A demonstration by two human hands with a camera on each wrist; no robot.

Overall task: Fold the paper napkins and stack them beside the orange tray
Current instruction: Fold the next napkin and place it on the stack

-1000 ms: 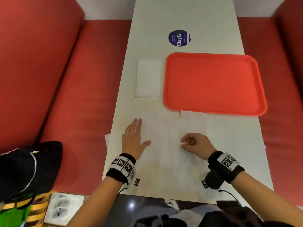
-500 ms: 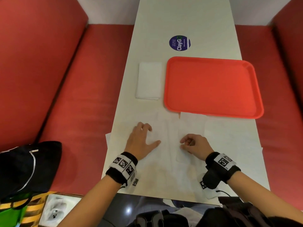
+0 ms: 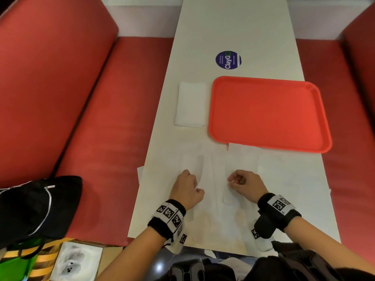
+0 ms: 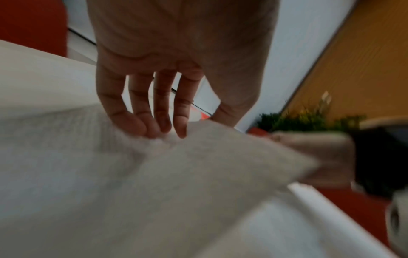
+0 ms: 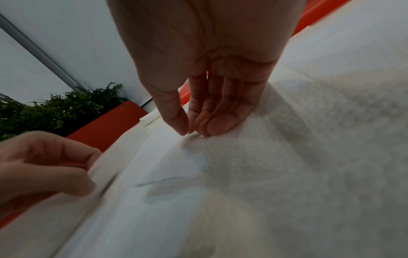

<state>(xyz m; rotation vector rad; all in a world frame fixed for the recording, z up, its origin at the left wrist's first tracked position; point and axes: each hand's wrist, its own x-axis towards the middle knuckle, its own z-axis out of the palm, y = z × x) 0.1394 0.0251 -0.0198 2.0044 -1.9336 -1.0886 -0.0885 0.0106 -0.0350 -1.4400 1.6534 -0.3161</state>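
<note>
The orange tray (image 3: 269,112) lies on the white table's right half. Left of it sits a stack of folded white napkins (image 3: 190,106). Unfolded white napkins (image 3: 215,165) are spread across the near part of the table, one edge reaching the tray's front rim. My left hand (image 3: 192,182) has its fingers curled and pinches a raised fold of the napkin (image 4: 176,174). A short way to its right, my right hand (image 3: 233,181) pinches the same sheet between thumb and fingertips (image 5: 185,129). The right wrist view also catches the left hand (image 5: 44,174) gripping the paper's edge.
A round blue sticker (image 3: 228,60) marks the table (image 3: 233,27) beyond the tray. Red bench seats (image 3: 113,118) flank both sides. A black bag (image 3: 36,207) and a small white box (image 3: 75,262) sit on the left seat near me. More napkin sheets (image 3: 284,175) cover the near right.
My left hand was flat on the napkin with straight fingers; it has curled, slid slightly right and pinched the paper up. The right hand has stayed curled in place.
</note>
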